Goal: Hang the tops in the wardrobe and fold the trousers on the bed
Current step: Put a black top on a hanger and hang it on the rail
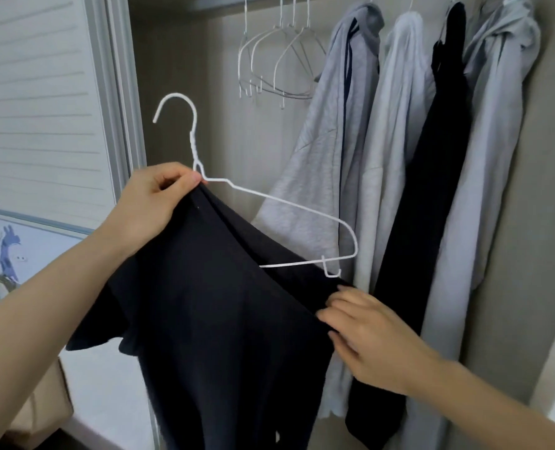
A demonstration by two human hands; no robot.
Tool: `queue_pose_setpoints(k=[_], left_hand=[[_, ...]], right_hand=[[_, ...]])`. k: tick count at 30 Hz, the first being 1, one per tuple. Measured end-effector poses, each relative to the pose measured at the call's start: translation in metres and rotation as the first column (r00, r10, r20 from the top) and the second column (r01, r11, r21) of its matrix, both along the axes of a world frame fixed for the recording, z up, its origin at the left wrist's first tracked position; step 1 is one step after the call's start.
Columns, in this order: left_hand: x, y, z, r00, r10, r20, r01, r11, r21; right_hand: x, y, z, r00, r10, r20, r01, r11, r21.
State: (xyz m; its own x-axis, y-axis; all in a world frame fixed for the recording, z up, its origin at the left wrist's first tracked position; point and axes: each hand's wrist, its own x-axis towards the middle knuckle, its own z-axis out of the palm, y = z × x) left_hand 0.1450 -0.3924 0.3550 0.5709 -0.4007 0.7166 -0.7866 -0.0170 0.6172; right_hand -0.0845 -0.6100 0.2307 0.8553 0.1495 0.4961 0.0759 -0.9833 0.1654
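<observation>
- Left hand (149, 203) pinches white hanger (289, 206) and dark top (224, 319) at the neck.
- Right hand (370, 339), fingers relaxed, touches the fabric.
- Risk: the half-threaded top may slide off the tilted hanger.

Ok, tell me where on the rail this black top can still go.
Free: the stretch between the wardrobe's left wall and the empty hangers. Crowded: from the striped grey top rightward, four garments hang packed together. The left hand pinches the white hanger and the black top.

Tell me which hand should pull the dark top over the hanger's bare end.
Right. The right hand already touches the black cloth top beside the white wire hanger's bare end; the left hand holds its neck.
</observation>
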Motion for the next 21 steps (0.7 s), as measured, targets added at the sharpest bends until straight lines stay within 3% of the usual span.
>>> queue_pose_setpoints(k=[3,6,10,12,15,18,21], left_hand=[[0.008,0.006,-0.008,1.0,0.005,-0.022,-0.005,1.0,0.011],[0.011,0.007,-0.013,0.998,0.036,0.05,-0.038,0.997,0.06],[0.008,0.004,-0.018,0.971,0.063,0.229,-0.104,0.98,0.171],[-0.001,-0.005,-0.019,0.957,0.019,0.29,-0.081,0.976,0.204],[-0.018,-0.02,-0.021,0.94,-0.022,0.341,-0.045,0.981,0.189],[-0.033,-0.031,-0.023,0.924,-0.057,0.378,-0.019,0.981,0.193],[-0.038,-0.028,-0.024,0.94,-0.125,0.319,0.061,0.977,0.203]], right_hand=[[-0.005,-0.013,0.011,0.999,0.049,0.016,-0.05,0.997,0.058],[-0.004,-0.021,0.027,0.996,0.061,0.071,-0.069,0.99,0.122],[0.003,-0.017,0.044,0.957,0.026,0.289,-0.001,0.996,-0.084],[0.01,-0.004,0.051,0.951,0.013,0.307,-0.04,0.996,0.08],[0.028,0.014,0.06,0.959,0.016,0.284,-0.136,0.902,0.41],[0.041,0.027,0.067,0.95,-0.027,0.313,-0.14,0.855,0.499],[0.044,0.029,0.074,0.924,-0.031,0.382,-0.212,0.79,0.576]])
